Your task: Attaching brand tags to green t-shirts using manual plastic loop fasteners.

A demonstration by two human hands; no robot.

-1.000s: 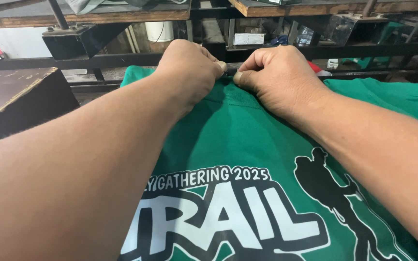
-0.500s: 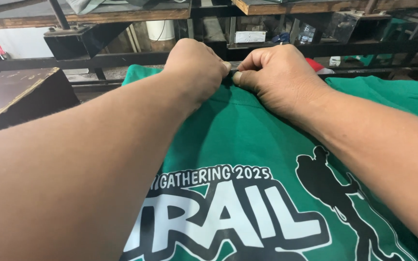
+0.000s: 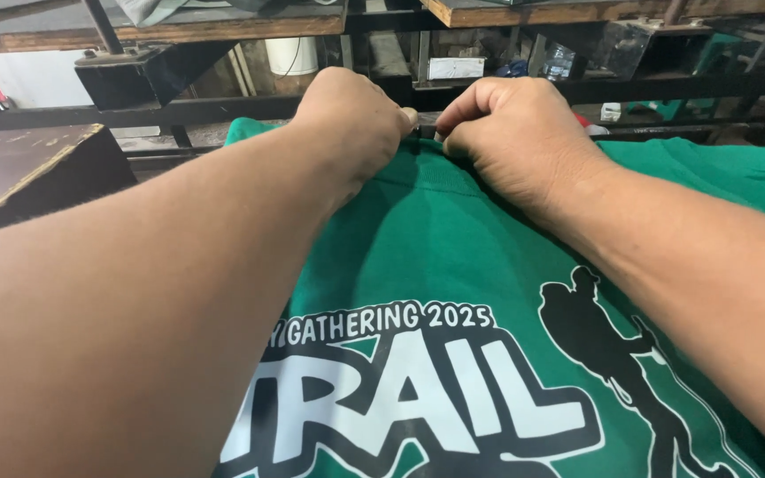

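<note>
A green T-shirt (image 3: 436, 239) lies flat in front of me, printed with white and black lettering and a black silhouette of a figure. Both of my arms reach forward across it. My left hand (image 3: 351, 115) is closed on the shirt's collar at the far edge. Right beside it, my right hand (image 3: 511, 133) pinches the same collar edge, and the fingertips of the two hands nearly touch. The collar itself is mostly hidden under my fingers.
A black metal frame (image 3: 223, 108) runs across just beyond the shirt. Wooden boards (image 3: 223, 26) span above it. A dark brown board (image 3: 19, 173) stands at the left. Clutter and more green cloth (image 3: 710, 53) sit behind the frame at the right.
Both hands have stayed on the collar, shifting very little. The shirt's print has slid slightly toward the right in view.
</note>
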